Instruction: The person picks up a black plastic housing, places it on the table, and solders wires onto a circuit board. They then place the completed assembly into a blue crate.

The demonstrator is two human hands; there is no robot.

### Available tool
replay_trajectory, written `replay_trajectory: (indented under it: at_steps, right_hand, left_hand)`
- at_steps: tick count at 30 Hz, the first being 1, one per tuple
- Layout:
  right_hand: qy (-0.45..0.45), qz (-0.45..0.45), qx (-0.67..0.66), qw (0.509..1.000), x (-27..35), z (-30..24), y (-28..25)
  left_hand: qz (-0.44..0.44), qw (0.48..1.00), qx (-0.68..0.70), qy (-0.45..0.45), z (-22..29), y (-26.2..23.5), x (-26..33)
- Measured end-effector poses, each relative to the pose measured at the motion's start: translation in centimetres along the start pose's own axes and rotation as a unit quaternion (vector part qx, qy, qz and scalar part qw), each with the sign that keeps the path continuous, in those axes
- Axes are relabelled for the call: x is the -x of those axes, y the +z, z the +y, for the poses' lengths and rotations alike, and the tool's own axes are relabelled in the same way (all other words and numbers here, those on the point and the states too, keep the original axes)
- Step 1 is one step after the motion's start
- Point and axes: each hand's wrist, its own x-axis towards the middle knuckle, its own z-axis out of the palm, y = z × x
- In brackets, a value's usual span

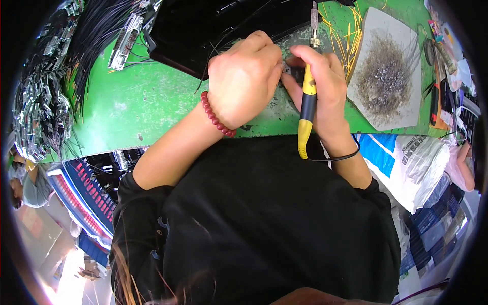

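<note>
My right hand is wrapped around a yellow-and-black soldering iron, its metal tip pointing away from me and its cord trailing down over my wrist. The thumb and fingers of that hand come close to my left hand, which is closed with its back toward me. Whatever the left fingers pinch is hidden behind the knuckles. A thin black wire runs beside the left hand. Just beyond both hands lies a large, glossy black plastic part on the green work surface.
A grey board covered in dark residue lies at the right, next to loose yellow wires. At the left are bundled black wires and a heap of shiny clear-and-dark parts. A white bag hangs below the right edge.
</note>
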Motion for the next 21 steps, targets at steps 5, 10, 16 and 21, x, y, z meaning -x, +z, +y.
replay_trajectory:
  at_steps: [5,10,16,21]
  right_hand:
    - [0.019,0.013,-0.022,0.999,0.0,0.0,0.2]
    - [0.027,0.020,-0.042,0.999,0.1,0.3,-0.3]
    - [0.128,0.078,-0.277,0.949,2.3,1.9,-6.5]
    - [0.210,0.290,-0.215,0.909,6.8,6.6,-14.5]
  left_hand:
    - [-0.015,0.999,-0.027,-0.010,-0.1,0.3,-0.1]
    - [-0.038,0.998,-0.056,-0.009,0.4,0.4,-0.5]
    - [-0.068,0.996,-0.061,0.014,1.2,0.0,-1.6]
    - [-0.076,0.994,-0.072,0.027,1.3,0.0,-1.7]
